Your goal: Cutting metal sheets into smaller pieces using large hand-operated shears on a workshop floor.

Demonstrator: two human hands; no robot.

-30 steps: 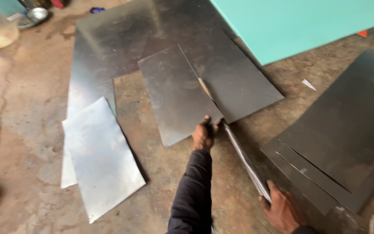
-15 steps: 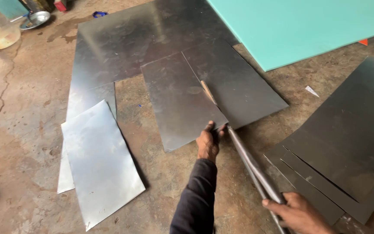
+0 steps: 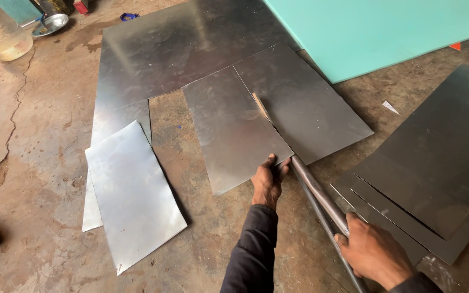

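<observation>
We should keep our left hand clamped on the metal sheet corner at centre frame while our right hand, fingers closed around the shears handle, cuts steadily.

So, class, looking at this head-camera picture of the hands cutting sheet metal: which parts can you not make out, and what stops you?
- Shear blades: mostly hidden in the cut, between the sheet's flaps.
- Shear handles: lower ends covered by the right hand and cut off by the bottom edge.
- Left hand: fingers curl over the metal sheet, tips hidden under its corner.
- Dark sheets: run off the right edge.
- Clear container: cut off at the top-left corner.
</observation>
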